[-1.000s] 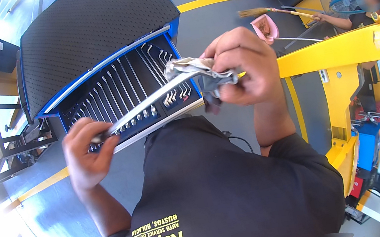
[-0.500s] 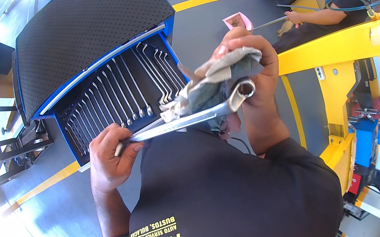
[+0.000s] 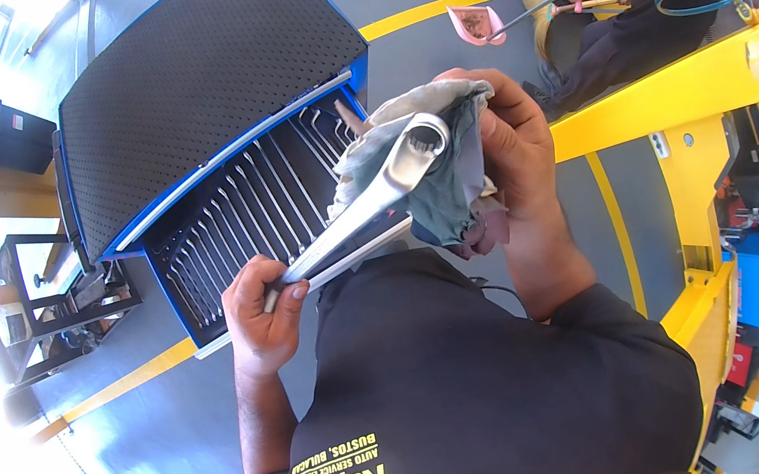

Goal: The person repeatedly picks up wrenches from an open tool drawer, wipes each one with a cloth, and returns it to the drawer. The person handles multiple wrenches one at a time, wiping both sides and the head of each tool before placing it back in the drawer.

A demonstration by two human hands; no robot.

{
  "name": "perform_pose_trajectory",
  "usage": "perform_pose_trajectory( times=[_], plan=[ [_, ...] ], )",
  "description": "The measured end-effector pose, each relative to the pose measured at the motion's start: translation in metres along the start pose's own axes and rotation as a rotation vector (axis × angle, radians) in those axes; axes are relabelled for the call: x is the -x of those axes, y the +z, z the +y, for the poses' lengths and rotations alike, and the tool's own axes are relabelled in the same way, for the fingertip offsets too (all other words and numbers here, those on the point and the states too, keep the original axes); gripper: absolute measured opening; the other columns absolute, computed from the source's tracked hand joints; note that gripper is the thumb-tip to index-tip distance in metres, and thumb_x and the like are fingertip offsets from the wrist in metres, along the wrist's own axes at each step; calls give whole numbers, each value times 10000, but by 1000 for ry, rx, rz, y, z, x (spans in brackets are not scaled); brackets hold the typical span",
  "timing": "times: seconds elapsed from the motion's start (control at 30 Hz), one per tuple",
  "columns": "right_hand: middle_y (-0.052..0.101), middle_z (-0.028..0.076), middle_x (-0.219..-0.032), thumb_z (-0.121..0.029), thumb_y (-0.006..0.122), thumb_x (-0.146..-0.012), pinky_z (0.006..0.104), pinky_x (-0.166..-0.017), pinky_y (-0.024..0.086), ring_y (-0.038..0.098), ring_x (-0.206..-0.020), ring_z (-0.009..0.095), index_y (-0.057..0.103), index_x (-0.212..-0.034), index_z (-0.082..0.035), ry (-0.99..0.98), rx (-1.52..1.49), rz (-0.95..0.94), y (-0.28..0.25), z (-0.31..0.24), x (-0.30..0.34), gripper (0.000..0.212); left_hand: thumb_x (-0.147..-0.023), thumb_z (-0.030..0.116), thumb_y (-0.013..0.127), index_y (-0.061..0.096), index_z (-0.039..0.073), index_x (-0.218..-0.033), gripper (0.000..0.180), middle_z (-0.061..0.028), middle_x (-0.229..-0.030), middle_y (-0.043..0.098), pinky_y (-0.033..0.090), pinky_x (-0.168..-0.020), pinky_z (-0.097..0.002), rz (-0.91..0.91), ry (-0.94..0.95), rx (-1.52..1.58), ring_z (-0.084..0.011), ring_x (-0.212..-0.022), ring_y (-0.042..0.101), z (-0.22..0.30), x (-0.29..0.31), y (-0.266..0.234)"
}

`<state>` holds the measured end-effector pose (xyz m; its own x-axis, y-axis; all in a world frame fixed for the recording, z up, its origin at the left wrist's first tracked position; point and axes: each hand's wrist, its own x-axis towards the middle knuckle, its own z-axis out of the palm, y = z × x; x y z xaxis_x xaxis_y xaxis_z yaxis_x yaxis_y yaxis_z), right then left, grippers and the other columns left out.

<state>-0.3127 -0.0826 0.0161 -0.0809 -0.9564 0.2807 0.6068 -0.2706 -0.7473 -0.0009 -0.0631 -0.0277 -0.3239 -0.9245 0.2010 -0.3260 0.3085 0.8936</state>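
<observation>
My left hand (image 3: pixel 261 316) is closed around the lower end of a large chrome ring wrench (image 3: pixel 348 229), which slants up to the right. Its ring end (image 3: pixel 424 136) lies in front of a crumpled grey-green and white rag (image 3: pixel 453 191). The fingers of my right hand (image 3: pixel 520 136) are wrapped around that rag, behind and beside the ring. Beyond the wrench, an open tool drawer (image 3: pixel 174 291) holds a row of combination wrenches (image 3: pixel 236 201) in graded sizes, with offset ring wrenches (image 3: pixel 321 136) at its right, partly hidden by the rag.
Above the drawer is a blue tool cabinet (image 3: pixel 360 68) with a black perforated top (image 3: pixel 199 76). At the upper right a co-worker (image 3: pixel 663 4) holds a pink dustpan (image 3: pixel 476 24) and a broom (image 3: pixel 544 30). A yellow lift frame (image 3: pixel 678 88) stands on the right, a black rack (image 3: pixel 66 302) on the left.
The wrench has turned from nearly level to a steep slant, its ring end raised. My right hand and the rag have shifted from above the ring to behind it. The co-worker's broom has come into view.
</observation>
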Motion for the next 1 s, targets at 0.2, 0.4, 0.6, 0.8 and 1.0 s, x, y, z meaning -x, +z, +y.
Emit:
perform_pose_trajectory(
  times=[0.2, 0.4, 0.6, 0.8, 1.0],
  plan=[
    [650, 159, -1271, -111, 736, -991, 328, -983, 505, 631, -1145, 191, 664, -1242, 32, -22, 3, -198, 15, 2, -7, 298, -867, 28, 779, 608, 6, -924, 182, -93, -751, 570, 423, -602, -320, 39, 34, -82, -185, -636, 518, 4, -3, 0],
    [662, 98, -1152, -6, 683, -977, 286, -914, 510, 633, -1045, 129, 656, -1159, 26, -23, 101, -145, 19, 3, -8, 187, -844, 29, 808, 617, 13, -923, 207, -104, -758, 588, 449, -562, -346, 169, 134, -284, -226, -611, 568, 7, -3, 1],
    [670, 13, -934, 43, 612, -928, 224, -739, 508, 619, -839, 47, 652, -1030, 12, 94, 424, 40, 21, -3, -22, 115, -806, 63, 849, 620, 48, -888, 243, -81, -748, 609, 489, -550, -380, 288, 398, -636, -255, -619, 616, 30, -13, -21],
    [685, 83, -872, 33, 699, -800, 344, -639, 555, 692, -723, 220, 651, -932, -23, -304, 1213, -234, 13, -13, -33, 152, -816, 152, 851, 642, 69, -852, 228, -36, -734, 589, 492, -545, -349, 244, 438, -854, -202, -627, 596, 53, -18, -48],
    [673, 71, -867, 22, 692, -794, 338, -631, 540, 668, -711, 185, 641, -931, -25, -365, 1178, -306, 8, -10, -34, 154, -803, 154, 852, 641, 74, -854, 231, -37, -730, 575, 497, -554, -346, 247, 435, -881, -201, -636, 593, 59, -14, -50]
  ],
)
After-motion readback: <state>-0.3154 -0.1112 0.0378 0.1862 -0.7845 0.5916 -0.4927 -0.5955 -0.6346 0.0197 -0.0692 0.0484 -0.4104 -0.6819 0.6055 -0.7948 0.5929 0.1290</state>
